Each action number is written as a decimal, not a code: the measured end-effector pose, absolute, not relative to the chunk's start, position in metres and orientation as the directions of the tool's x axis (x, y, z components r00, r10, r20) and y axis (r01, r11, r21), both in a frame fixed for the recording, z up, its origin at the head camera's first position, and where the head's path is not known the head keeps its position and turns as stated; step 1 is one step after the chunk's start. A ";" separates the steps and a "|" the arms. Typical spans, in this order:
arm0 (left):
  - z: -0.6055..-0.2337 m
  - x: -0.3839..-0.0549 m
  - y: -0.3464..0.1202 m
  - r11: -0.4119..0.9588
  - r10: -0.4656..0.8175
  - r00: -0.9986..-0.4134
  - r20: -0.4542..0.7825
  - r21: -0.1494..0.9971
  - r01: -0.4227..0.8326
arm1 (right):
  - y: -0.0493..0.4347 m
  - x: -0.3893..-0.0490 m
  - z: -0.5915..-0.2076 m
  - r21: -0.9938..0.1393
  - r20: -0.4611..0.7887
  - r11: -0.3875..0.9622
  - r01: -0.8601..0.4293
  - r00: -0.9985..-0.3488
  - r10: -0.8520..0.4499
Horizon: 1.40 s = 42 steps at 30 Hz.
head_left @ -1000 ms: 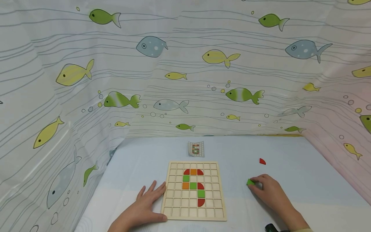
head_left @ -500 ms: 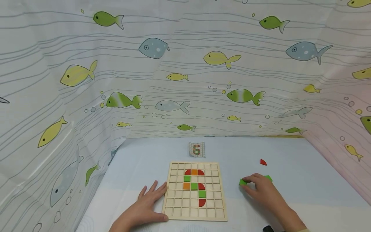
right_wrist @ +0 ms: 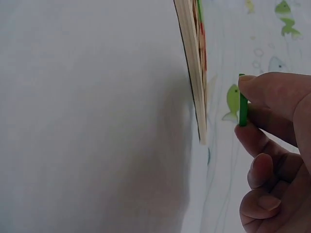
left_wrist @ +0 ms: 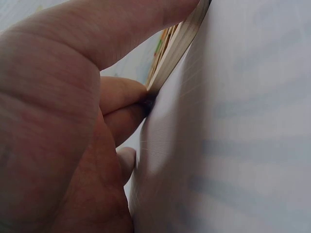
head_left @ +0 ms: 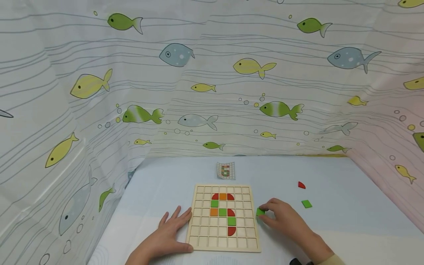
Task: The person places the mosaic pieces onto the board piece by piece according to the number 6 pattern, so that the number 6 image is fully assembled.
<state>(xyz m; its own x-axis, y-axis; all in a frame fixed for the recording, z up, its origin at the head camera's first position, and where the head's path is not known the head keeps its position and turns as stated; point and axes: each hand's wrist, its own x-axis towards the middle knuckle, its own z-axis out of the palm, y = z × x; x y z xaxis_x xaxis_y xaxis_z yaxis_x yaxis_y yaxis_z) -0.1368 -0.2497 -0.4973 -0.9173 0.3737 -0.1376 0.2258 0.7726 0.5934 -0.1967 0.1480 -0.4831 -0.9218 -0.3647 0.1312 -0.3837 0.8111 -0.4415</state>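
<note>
My right hand (head_left: 285,221) pinches a green square tile (head_left: 260,212) between thumb and fingers, close to the right edge of a wooden grid board (head_left: 202,241). In the right wrist view the tile (right_wrist: 243,104) shows edge-on, raised off the cloth beside the board's side. Red quarter-round, orange square and green square tiles sit in the board's cells, forming a shape like a 5. My left hand (head_left: 168,236) lies along the board's left side with fingers spread, its thumb at the lower left corner. The left wrist view shows the thumb (left_wrist: 131,29) against the board's edge (left_wrist: 177,48).
A small card (head_left: 225,170) with a gridded coloured figure like a 6 lies behind the board. To the right are a loose red quarter-round tile (head_left: 301,185) and a loose green square tile (head_left: 306,204). Fish-patterned sheets (head_left: 185,99) stand around the table.
My right hand has carried the green tile leftward to the board's right edge, uncovering another green tile on the cloth. The left hand stays at the board.
</note>
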 end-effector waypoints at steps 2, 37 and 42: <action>-0.497 -0.137 -0.249 0.770 0.375 -0.917 -0.136 0.597 0.226 | 0.142 -0.196 -0.482 -0.434 0.139 0.802 -0.411 -0.910 -0.392; -0.497 -0.136 -0.252 0.759 0.381 -0.918 -0.108 0.603 0.245 | 0.052 -0.177 -0.481 -0.399 0.132 0.609 -0.686 -0.700 -0.702; -0.496 -0.136 -0.251 0.757 0.384 -0.916 -0.118 0.608 0.239 | 0.048 -0.177 -0.484 -0.394 0.123 0.597 -0.699 -0.684 -0.719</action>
